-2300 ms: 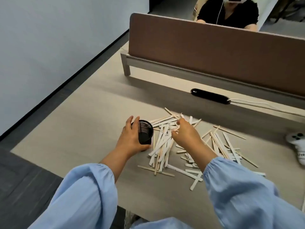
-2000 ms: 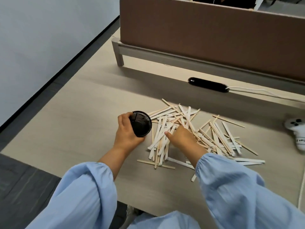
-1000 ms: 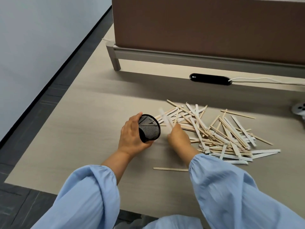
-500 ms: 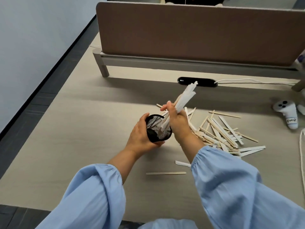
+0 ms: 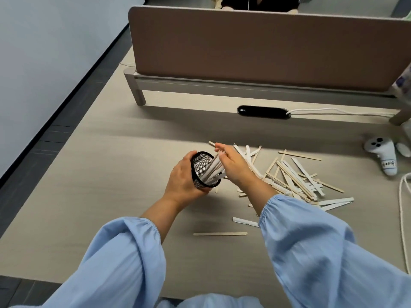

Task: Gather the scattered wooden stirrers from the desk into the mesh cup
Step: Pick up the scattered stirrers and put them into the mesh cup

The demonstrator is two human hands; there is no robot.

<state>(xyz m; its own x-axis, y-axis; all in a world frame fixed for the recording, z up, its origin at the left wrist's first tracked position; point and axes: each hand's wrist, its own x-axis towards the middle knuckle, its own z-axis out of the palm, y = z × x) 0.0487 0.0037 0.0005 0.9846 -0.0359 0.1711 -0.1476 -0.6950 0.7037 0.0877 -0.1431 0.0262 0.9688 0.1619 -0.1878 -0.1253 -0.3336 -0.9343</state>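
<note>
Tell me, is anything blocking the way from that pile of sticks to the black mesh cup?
Nothing visible does. The mesh cup is tilted in the left hand, mouth facing the stirrer pile; only bare desk and the right hand lie between.

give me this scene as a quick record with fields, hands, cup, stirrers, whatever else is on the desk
left hand: grips the mesh cup, tilted toward the right
right hand: at the cup's mouth, fingers spread
in cup: bundle of stirrers
stirrer pile: loose on desk, right of the cup
stray stirrer: alone, nearer the person
other: white controller, black power strip
</note>
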